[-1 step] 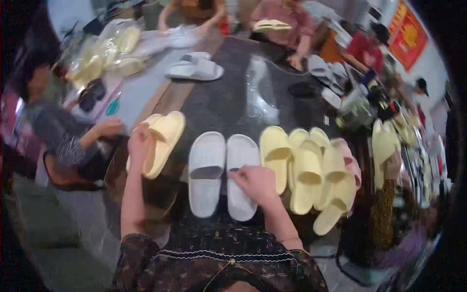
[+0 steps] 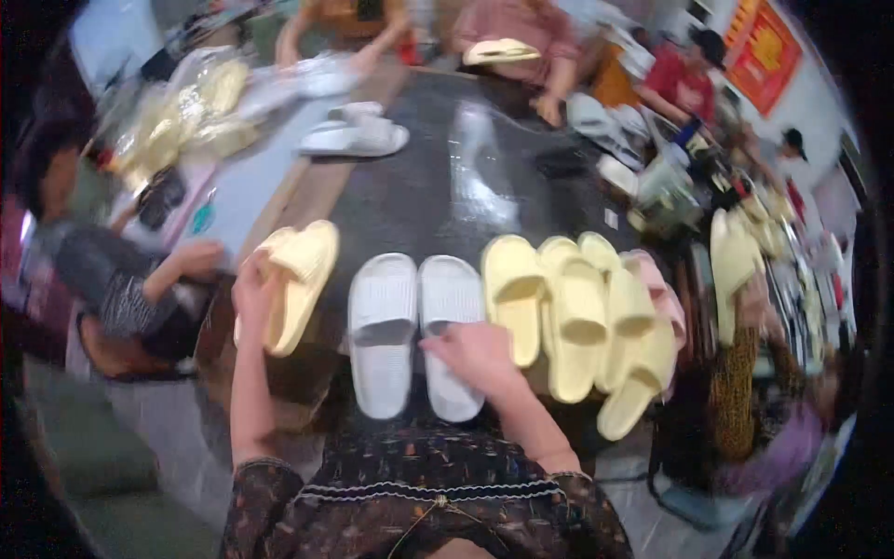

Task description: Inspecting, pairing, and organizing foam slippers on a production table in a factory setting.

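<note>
On the dark tabletop in front of me lie two light grey ribbed slide slippers side by side, the left slipper and the right slipper. My right hand rests across the right one with its fingers closed at the inner edge, just below the strap. To the left, my left hand is closed round a pair of yellow slippers, tilted with their toes pointing away. Its fingertips are partly hidden. Several yellow slippers stand close by on the right, overlapping, with a pink slipper behind.
Farther off are a pair of white slippers and a clear plastic bag. Bagged yellow slippers lie at the far left. A person in grey sits at my left; others sit across and to the right, one holding a yellow slipper.
The whole view has shifted slightly, so most things stand a little farther left. Both hands keep their places on the slippers.
</note>
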